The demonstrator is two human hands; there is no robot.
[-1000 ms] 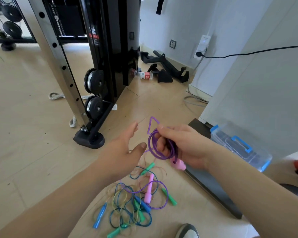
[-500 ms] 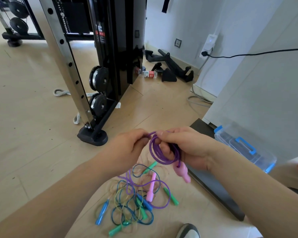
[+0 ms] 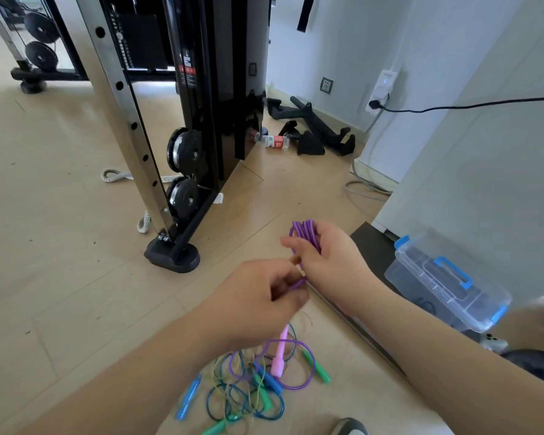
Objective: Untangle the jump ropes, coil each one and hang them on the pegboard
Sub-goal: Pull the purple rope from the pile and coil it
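You see two hands [image 3: 258, 296] [image 3: 327, 259], one pink handle [image 3: 278, 356], two blue handles [image 3: 189, 394] [image 3: 272, 381], three green handles [image 3: 316, 367] [image 3: 266, 400] [image 3: 215, 430], one clear box [image 3: 446, 284].

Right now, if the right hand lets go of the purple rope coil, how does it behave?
Probably floppy: the purple rope bends into tight loops in the right hand. Likely springy too: its slack lies in open curves on the floor, so the coil may spread. Probably light: the left hand holds a strand by a pinch.

Glossy plastic purple rope [image 3: 307, 235]; clear plastic box [image 3: 446, 281]; shiny metal upright [image 3: 120, 98].
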